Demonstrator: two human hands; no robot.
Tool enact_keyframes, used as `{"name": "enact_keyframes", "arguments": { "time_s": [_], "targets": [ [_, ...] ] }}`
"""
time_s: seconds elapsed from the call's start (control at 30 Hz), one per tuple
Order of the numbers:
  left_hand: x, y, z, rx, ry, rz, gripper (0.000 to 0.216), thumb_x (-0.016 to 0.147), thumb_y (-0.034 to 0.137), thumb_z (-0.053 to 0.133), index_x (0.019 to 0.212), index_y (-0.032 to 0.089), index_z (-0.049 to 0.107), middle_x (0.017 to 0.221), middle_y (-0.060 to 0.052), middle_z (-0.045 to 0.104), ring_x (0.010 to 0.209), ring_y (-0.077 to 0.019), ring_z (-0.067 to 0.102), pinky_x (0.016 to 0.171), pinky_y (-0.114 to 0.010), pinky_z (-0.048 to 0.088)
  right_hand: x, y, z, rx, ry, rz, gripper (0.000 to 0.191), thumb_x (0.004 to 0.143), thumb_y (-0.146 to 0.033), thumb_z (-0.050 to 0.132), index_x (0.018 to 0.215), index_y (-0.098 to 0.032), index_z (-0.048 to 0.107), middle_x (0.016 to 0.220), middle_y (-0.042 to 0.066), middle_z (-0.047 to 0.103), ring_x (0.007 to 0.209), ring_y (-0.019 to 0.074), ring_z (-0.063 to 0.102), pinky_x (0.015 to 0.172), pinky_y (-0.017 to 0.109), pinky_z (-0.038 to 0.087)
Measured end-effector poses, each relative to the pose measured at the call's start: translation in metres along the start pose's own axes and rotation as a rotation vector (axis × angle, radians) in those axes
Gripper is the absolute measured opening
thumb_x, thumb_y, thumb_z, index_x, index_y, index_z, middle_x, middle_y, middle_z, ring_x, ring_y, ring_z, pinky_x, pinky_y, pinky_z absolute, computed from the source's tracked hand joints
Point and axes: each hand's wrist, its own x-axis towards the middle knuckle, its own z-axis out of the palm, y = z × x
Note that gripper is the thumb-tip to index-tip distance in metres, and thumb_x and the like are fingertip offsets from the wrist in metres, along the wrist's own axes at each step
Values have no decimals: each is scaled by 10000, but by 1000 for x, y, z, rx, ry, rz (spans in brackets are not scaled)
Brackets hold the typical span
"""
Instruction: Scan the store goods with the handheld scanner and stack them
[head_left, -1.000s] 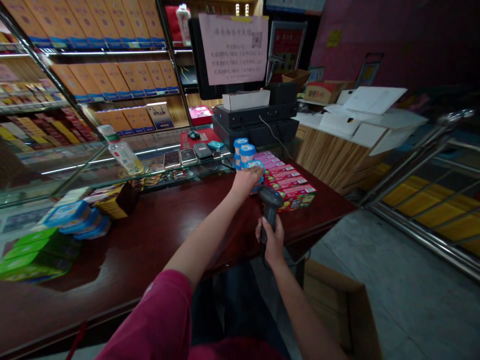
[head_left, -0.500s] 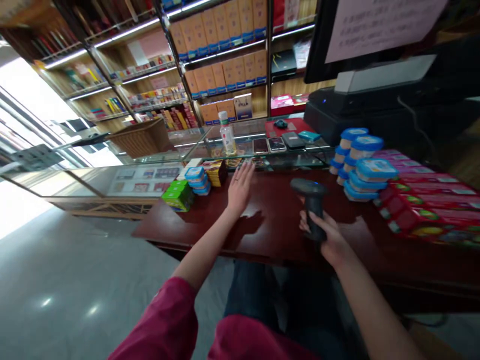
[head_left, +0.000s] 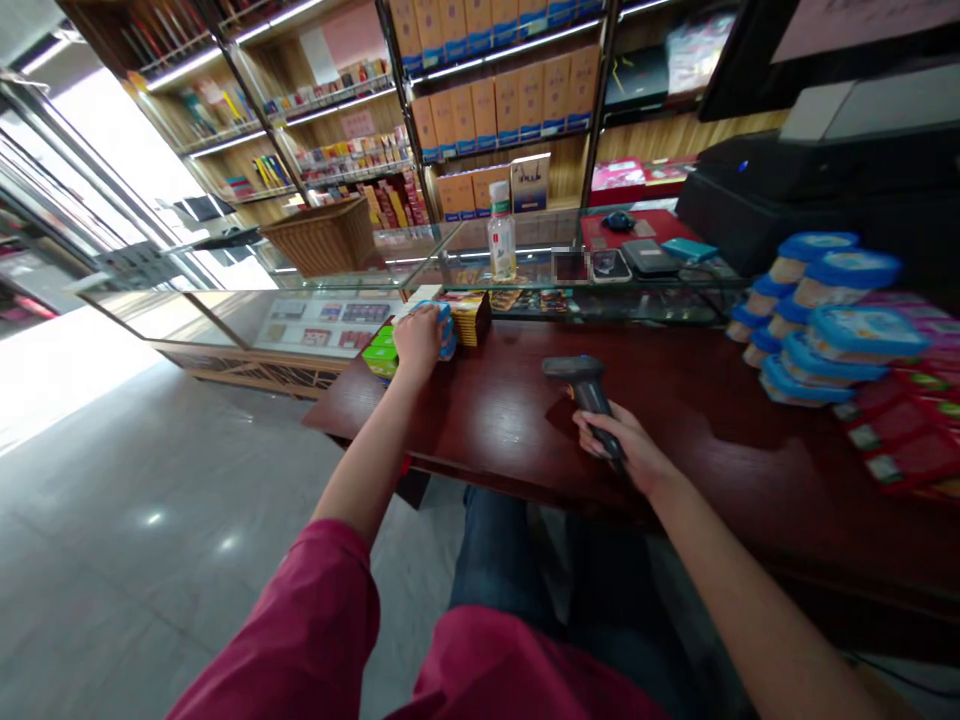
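Note:
My left hand (head_left: 416, 340) reaches to the far left end of the dark red counter (head_left: 525, 420) and closes over a blue-lidded tub (head_left: 445, 330) on a small stack. Green boxes (head_left: 381, 355) lie just left of that stack, and a pile of yellow-and-dark packets (head_left: 471, 315) stands just right of it. My right hand (head_left: 626, 455) grips the handle of a black barcode scanner (head_left: 581, 385) above the counter's middle, with its head pointing left. A larger stack of blue-lidded tubs (head_left: 817, 315) sits at the right, beside red flat boxes (head_left: 900, 425).
A glass display case (head_left: 525, 270) runs behind the counter, with a clear bottle (head_left: 501, 232), phones (head_left: 609, 264) and a dark till unit (head_left: 817, 200) on it. A wicker basket (head_left: 322, 235) stands further left. Shelves of orange boxes (head_left: 495, 100) fill the back wall. Grey floor lies to the left.
My left hand left the tubs at the right, swept left across the counter and closed on the blue-lidded tub by the green boxes. The view swung left; the scanner stayed in my right hand.

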Motion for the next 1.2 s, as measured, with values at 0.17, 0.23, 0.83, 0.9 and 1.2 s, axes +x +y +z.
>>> {"name": "enact_keyframes", "arguments": {
  "time_s": [0.17,0.23,0.83,0.9,1.2],
  "targets": [
    [-35,28,-4,-358,12,115,294,958,195,631,1226,246,741,1357,-63,726,1344,-263,629,1163,-444,495,2,3,2,39,5,-23,373,753,-318,848,1029,-197,628,696,-44,589,453,64,433,453,230,292],
    [-52,39,9,-564,-58,85,308,976,232,621,1263,220,732,1373,-67,717,1356,-251,621,1188,-444,474,2,3,2,41,7,-39,351,756,-323,842,998,-199,621,700,-42,592,447,64,431,449,234,289],
    [-91,50,71,-1297,-365,-383,495,717,382,870,1138,139,779,1136,-126,793,1053,-274,733,993,-423,560,-1,8,0,-91,-35,-86,273,824,-356,806,918,-210,595,625,-68,549,421,63,414,422,243,272],
    [-91,50,73,-1277,-356,-392,515,708,393,866,1142,132,775,1112,-127,798,1017,-267,739,963,-417,572,-1,8,1,-88,-25,-91,288,807,-365,812,905,-212,589,633,-67,551,423,65,419,410,238,268],
    [-103,79,52,-805,-268,-112,333,839,300,762,1158,210,797,1263,-80,771,1221,-303,709,1134,-463,510,-20,7,-10,-47,317,-379,314,768,-411,776,882,-243,536,702,-63,605,439,72,475,409,220,351]
  ]
}}
